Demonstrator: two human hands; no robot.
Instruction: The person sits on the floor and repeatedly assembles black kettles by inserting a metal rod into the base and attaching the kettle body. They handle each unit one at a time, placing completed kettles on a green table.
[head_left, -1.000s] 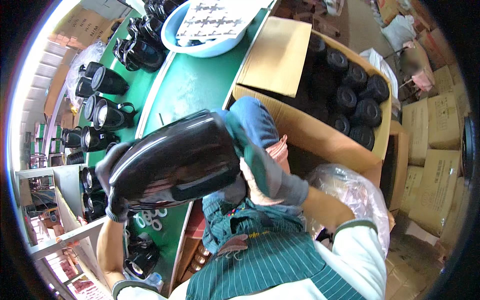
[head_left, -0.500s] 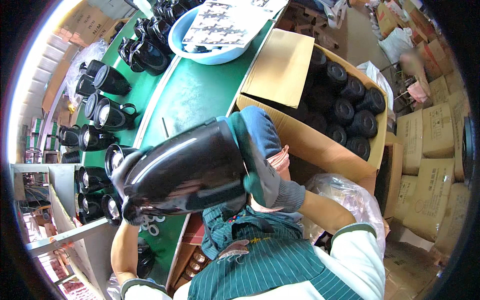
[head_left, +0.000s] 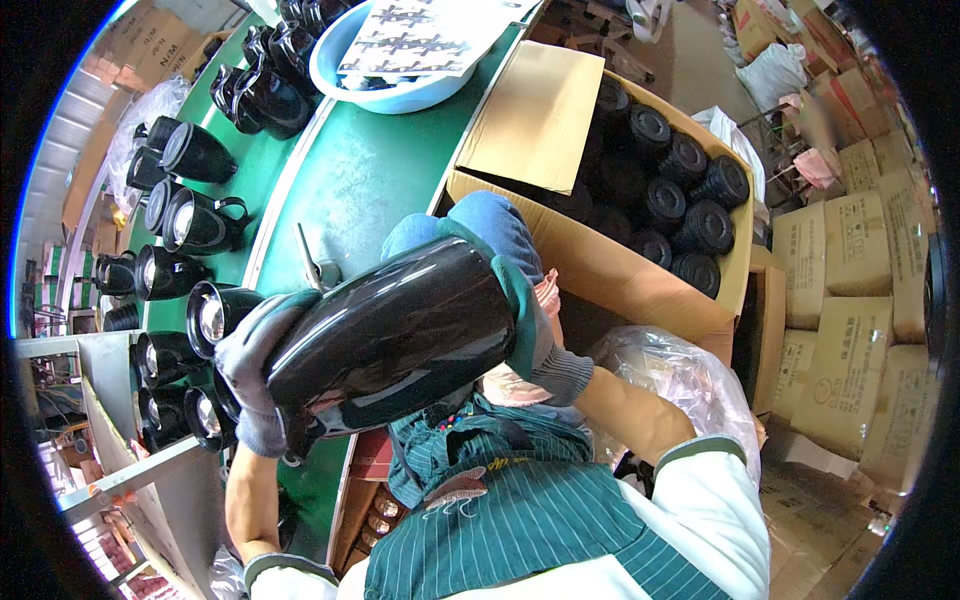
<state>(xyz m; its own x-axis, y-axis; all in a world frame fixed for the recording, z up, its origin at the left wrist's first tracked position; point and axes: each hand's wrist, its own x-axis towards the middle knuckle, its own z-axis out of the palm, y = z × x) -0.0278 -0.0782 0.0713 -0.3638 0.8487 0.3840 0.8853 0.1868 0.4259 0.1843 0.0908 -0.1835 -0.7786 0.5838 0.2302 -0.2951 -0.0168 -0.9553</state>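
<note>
I hold a glossy black jug body [head_left: 395, 345] sideways in front of my chest, above the edge of the green table [head_left: 370, 180]. My left hand [head_left: 252, 372], in a grey glove, grips its lower left end. My right hand [head_left: 510, 290], in a blue and green glove, cups its upper right end. Both hands are closed on the jug.
Several black jugs [head_left: 190, 225] stand in rows on the table's left side. A blue basin [head_left: 395, 60] with printed sheets sits at the far end. An open cardboard box [head_left: 620, 270] on the right holds several black jugs. A clear plastic bag [head_left: 680, 375] and stacked cartons [head_left: 850, 320] lie beyond.
The jug has shifted slightly to the right and tilted a little as both hands turned it. My left hand has slid lower along its left end.
</note>
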